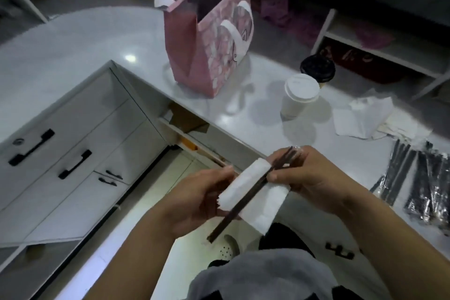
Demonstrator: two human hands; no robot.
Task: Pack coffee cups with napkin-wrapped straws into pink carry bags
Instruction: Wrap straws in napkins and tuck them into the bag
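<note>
Both hands are busy above the edge of the worktop [73, 44]: the left hand [194, 195] curls around the rolled part of a white napkin [246, 184], and the right hand [314, 175] pinches the upper end of the dark straws [224, 225], thumb pressed where they meet the paper. There seem to be two straws, as the far tips fork apart. Their long axis runs on a slant, the bare lower end toward the person's left and body, the upper end up and to the right under the right hand's fingers. The napkin is only partly wound, with a loose flap hanging below the right hand, so the wrapping looks unfinished. The pink bag [209, 39] stands upright on the worktop, well ahead of the hands and slightly left, its mouth open upward, so the left hand has the more direct line to it. Nothing can be seen inside the bag from here. Two cups stand apart from the bag on its right, nearer the right hand: one with a white lid [300, 95] and, just behind it, one with a black lid [317, 69]. Loose napkins [362, 117] and packs of spare straws [418, 178] lie to the right.
</note>
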